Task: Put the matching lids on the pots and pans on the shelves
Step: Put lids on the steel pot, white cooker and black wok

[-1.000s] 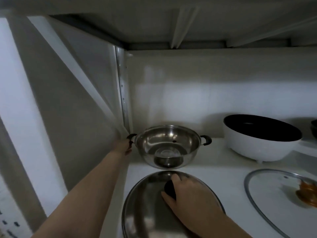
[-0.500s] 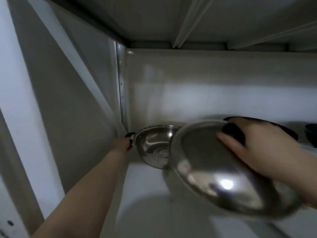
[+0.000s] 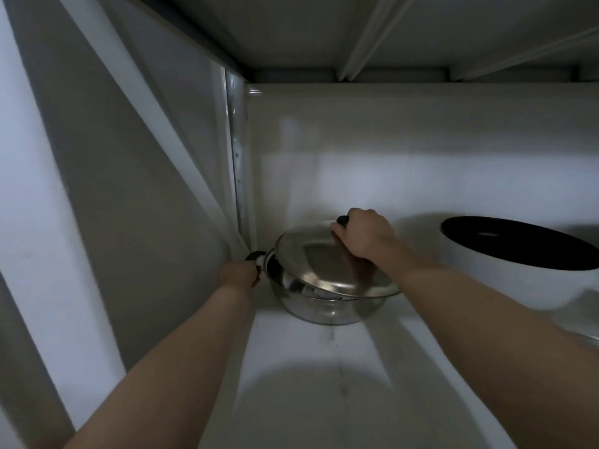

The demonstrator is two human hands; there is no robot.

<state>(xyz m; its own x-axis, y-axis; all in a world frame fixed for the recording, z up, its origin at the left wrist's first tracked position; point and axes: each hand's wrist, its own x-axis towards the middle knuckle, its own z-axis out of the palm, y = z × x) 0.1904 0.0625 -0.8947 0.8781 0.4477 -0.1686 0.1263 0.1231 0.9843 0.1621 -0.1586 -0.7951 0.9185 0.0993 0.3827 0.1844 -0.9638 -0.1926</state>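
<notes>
At frame centre, the right hand [image 3: 363, 234] is gripping the steel lid [image 3: 327, 264] by its black knob [image 3: 342, 219], tilted over the steel pot [image 3: 324, 303]; the left hand [image 3: 238, 275] is apparently clutching the pot's handle [image 3: 255, 255].

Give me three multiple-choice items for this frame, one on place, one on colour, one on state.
1. Where does the steel pot stand on the shelf?
A. In the far left corner
B. At the front edge
C. To the right of the white pot

2. What colour is the inside of the white pot?
A. Red
B. Black
C. Steel

3. How does the steel lid sit?
A. Flat and closed on the pot
B. Lying on the shelf
C. Tilted over the pot, a gap at the left

Answers:
1 A: it sits by the back wall and side panel, where the left hand holds its black handle.
2 B: the opening is dark black against the white wall.
3 C: the right hand grips the knob and the pot's rim shows under the lid's raised left edge.
</notes>
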